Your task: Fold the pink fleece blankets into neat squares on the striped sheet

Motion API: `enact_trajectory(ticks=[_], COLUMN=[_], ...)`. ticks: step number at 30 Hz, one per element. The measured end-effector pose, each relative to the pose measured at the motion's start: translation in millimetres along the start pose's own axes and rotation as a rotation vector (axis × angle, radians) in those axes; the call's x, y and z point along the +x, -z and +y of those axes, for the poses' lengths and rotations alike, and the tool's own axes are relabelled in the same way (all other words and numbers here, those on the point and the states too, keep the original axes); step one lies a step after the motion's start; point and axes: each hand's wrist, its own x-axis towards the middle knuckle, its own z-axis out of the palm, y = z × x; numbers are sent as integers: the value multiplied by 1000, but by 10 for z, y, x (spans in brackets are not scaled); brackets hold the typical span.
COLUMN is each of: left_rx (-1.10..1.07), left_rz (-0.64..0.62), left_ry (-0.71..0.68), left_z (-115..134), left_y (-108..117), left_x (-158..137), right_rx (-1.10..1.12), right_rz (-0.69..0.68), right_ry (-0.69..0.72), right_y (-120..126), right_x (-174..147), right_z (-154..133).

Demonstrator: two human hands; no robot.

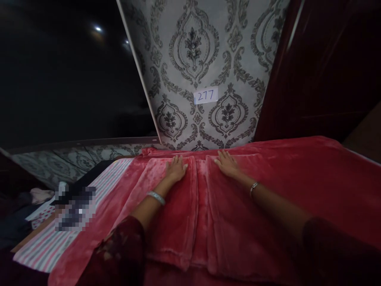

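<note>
A red plush garment (201, 214) lies spread out in front of me, its two front panels side by side with a narrow gap down the middle. My left hand (176, 169) rests flat on the top of the left panel, fingers stretched out. On the upper edge of the right panel lies my right hand (227, 163), palm down with the fingers apart. Neither hand grips anything. Beneath and around the panels, more red plush fabric (315, 182) stretches to the right; where one piece ends and the other begins is hard to make out.
A striped cloth (110, 184) covers the surface at the left, with a blurred-out item on it. A large dark screen (71, 79) stands behind on the left. Patterned wallpaper (193, 51) bears a paper label (206, 95) reading 277. Dark red panelling (321, 71) rises at the right.
</note>
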Motion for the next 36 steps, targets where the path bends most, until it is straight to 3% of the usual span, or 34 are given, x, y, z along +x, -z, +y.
enact_trajectory(ticks=[3, 9, 17, 21, 24, 28, 32, 36], left_rx=[29, 73, 56, 7, -17, -9, 45, 134], left_rz=[-26, 47, 54, -82, -172, -176, -134, -18], left_ry=[-6, -85, -94, -76, -112, -181, -202, -179], left_z=[133, 243, 221, 235, 195, 56, 62, 249], left_y=[-172, -588, -588, -407, -220, -119, -272, -482], left_x=[228, 264, 291, 271, 91, -461, -1007, -1173], right_rx=[-43, -94, -95, -46, -4, 44, 20, 3], right_rz=[-52, -8, -10, -112, -178, -196, -122, -97], right_ry=[-32, 199, 222, 189, 186, 281, 374, 351], right_y=[-138, -502, -470, -287, -157, -116, -197, -279], right_x=[60, -54, -22, -70, -279, -848, -1346, -1444], right_z=[-87, -232, -206, -313, -358, -279, -219, -319])
